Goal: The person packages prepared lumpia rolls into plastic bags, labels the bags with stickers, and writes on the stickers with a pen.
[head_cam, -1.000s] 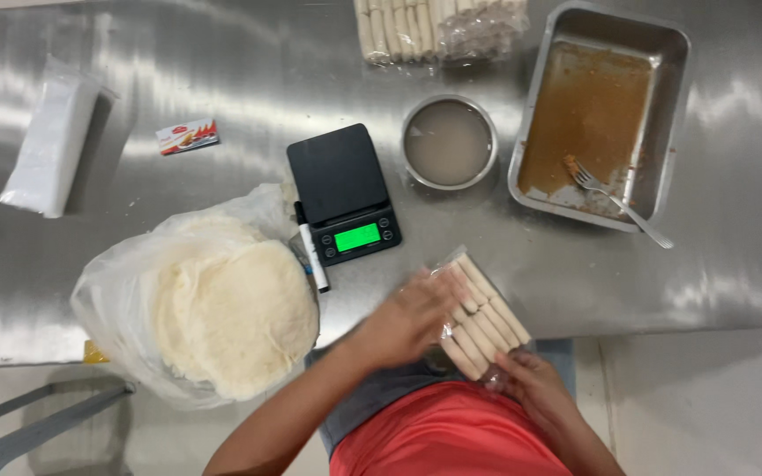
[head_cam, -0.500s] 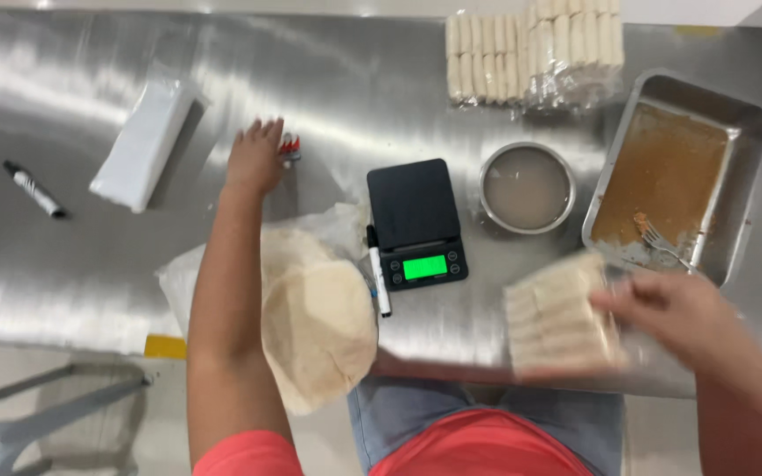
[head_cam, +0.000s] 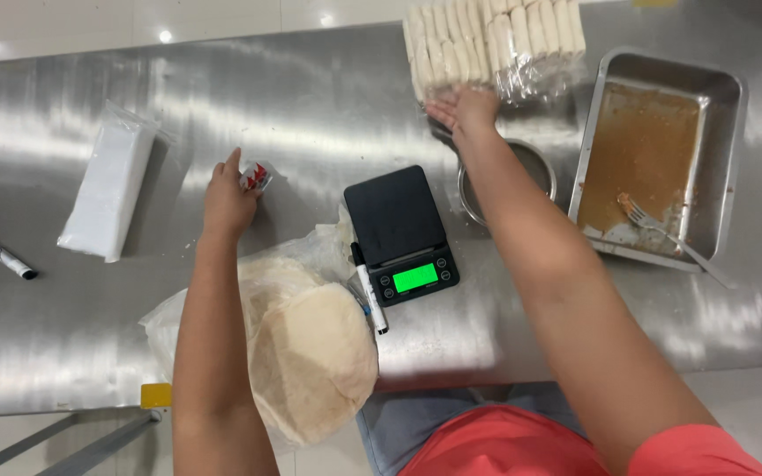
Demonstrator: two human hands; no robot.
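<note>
Steel counter [head_cam: 310,115], shiny and streaked with glare, fills nearly the whole view, with pale floor tiles beyond its far edge. At the right end stands a rectangular metal tray [head_cam: 728,132] smeared with brown sauce, a fork [head_cam: 663,231] lying in its near corner. Wrapped packs of pale rolls [head_cam: 522,35] lie against the far edge, and the right hand [head_cam: 462,107] rests flat on the nearest pack, fingers spread open, gripping nothing. Just nearer than that hand, partly hidden by the forearm, sits a round metal bowl [head_cam: 535,167]. At the near edge a stack of round flat wrappers [head_cam: 310,353] lies on a clear plastic bag. Beside it, towards the middle, is a black digital scale [head_cam: 401,234] with a lit green display, and a marker [head_cam: 369,295] lies along its left side. A white packet [head_cam: 108,194] lies towards the left end, with another marker [head_cam: 0,254] nearer the left edge. The left hand [head_cam: 227,198] reaches mid-counter, its fingertips touching a small red and white packet [head_cam: 256,176]; whether they pinch it I cannot tell.
</note>
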